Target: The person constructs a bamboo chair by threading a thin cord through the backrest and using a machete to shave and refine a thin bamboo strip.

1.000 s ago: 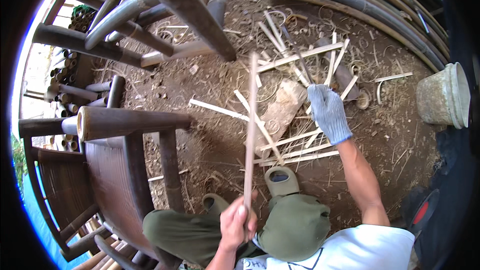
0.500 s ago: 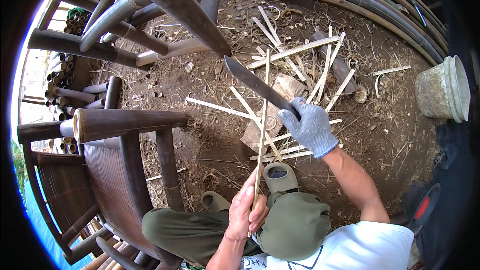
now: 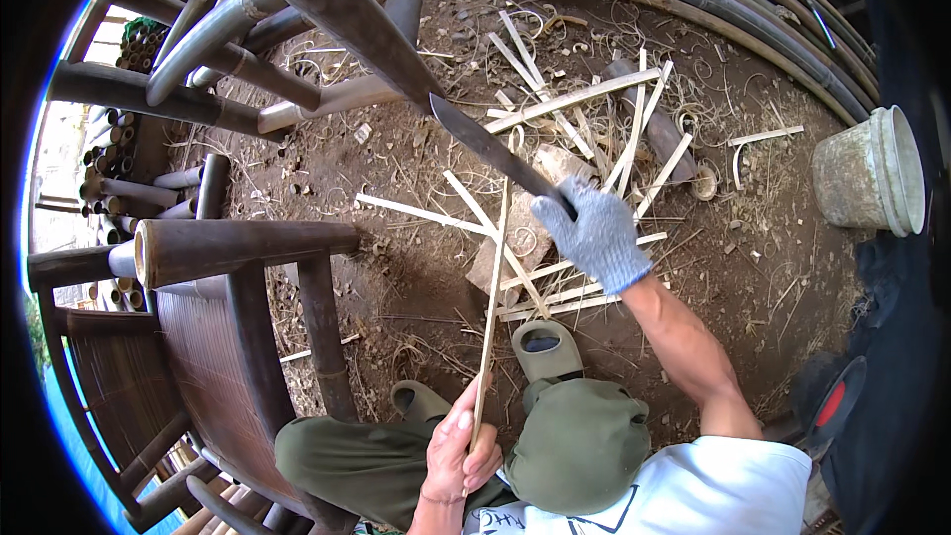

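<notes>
My bare left hand [image 3: 462, 454] is closed around the lower end of a long thin bamboo strip [image 3: 492, 309], which slants upward from my lap. In my right hand [image 3: 597, 236], covered by a grey knit glove, is a machete [image 3: 492, 152] with a dark blade pointing to the upper left. The blade crosses the strip near its far end, where a small pale curl shows. Whether the edge touches the strip, I cannot tell. Under the strip lies a wooden block [image 3: 523, 244], partly covered by other pale bamboo strips [image 3: 557, 304].
A dark bamboo chair [image 3: 248, 238] stands close on the left, another bamboo frame [image 3: 347, 15] beyond it. Long poles [image 3: 684, 5] lie at the far right. A dirty white bucket [image 3: 860, 178] sits on the right. Shavings litter the dirt floor [image 3: 396, 277].
The whole view has shifted slightly left. The machete now lies nearer the strip's far end, and the strip's tip no longer reaches well past the blade. Both hands keep their hold.
</notes>
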Motion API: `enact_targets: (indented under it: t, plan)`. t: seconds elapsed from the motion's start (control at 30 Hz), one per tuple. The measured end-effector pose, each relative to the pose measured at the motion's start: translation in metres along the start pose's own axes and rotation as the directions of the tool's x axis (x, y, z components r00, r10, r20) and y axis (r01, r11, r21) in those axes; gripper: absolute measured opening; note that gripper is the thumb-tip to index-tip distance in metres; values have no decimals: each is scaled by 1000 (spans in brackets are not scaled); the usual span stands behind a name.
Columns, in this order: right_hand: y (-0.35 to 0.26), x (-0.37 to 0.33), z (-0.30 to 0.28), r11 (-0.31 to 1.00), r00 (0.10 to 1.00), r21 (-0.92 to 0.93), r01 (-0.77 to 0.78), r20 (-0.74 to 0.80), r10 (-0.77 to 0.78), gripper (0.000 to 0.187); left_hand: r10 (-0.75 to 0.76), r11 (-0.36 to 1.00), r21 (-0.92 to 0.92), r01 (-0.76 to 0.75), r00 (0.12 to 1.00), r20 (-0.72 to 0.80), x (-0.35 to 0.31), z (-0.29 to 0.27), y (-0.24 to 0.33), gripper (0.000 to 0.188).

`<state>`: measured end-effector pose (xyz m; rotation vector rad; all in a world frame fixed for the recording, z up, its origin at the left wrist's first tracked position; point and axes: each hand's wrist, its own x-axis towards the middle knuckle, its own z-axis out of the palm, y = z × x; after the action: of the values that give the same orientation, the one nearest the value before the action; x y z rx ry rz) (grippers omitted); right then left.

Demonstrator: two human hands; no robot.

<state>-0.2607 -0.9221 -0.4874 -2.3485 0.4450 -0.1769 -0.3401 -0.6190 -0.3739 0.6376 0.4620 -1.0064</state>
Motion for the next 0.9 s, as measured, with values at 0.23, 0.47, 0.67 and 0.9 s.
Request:
enact_targets:
  t: [0.23,0.47,0.67,0.9]
  plan:
    - [46,19,4,995,997,84,48,-61,-42,58,-40,994,99,44,998,-48,-7,5,-1,57]
    - [-26,16,-13,416,889,810,-413,259,379,35,132,590,806,-46,991,-39,1,-9,-11,50]
    - [-38,13,-1,554,947,770,-318,231,224,36,163,806,583,-99,985,-59,60,23,10,45]
    - [-42,-55,-8,966,968,66,248,26,-250,48,262,907,364,-210,960,-101,91,36,30,47]
